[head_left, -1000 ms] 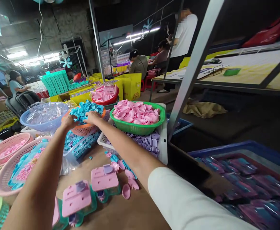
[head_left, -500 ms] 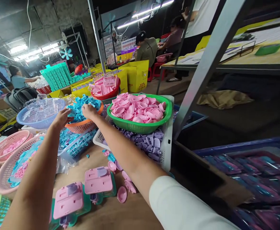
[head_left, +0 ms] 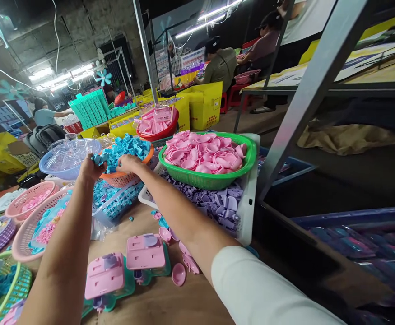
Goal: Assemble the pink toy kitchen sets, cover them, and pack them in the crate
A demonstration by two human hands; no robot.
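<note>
Both my arms reach forward to an orange basket [head_left: 119, 179] heaped with small blue plastic pieces [head_left: 131, 146]. At the basket's left edge my left hand [head_left: 91, 169] is closed on blue plastic pieces, which stick out past its fingertips. My right hand [head_left: 130, 164] touches the near side of the heap with its fingers curled; what they hold, if anything, is hidden. Below the basket stands a clear bin [head_left: 112, 210] of blue parts. Two toy cases with pink tops [head_left: 146, 253] lie on the brown table [head_left: 163, 302] near me, beside loose pink bowls [head_left: 178, 274].
To the right, a green basket [head_left: 204, 179] of pink pieces rests over a white crate [head_left: 246, 225] of purple parts. A metal post [head_left: 312, 104] slants up beside it. More baskets, including a blue one [head_left: 53, 169], line the left. Other people sit farther back.
The view has turned a little left, so the scene sits farther right. My left hand has drawn slightly back from the heap, with blue pieces now showing at its fingertips; my right hand stays at the basket.
</note>
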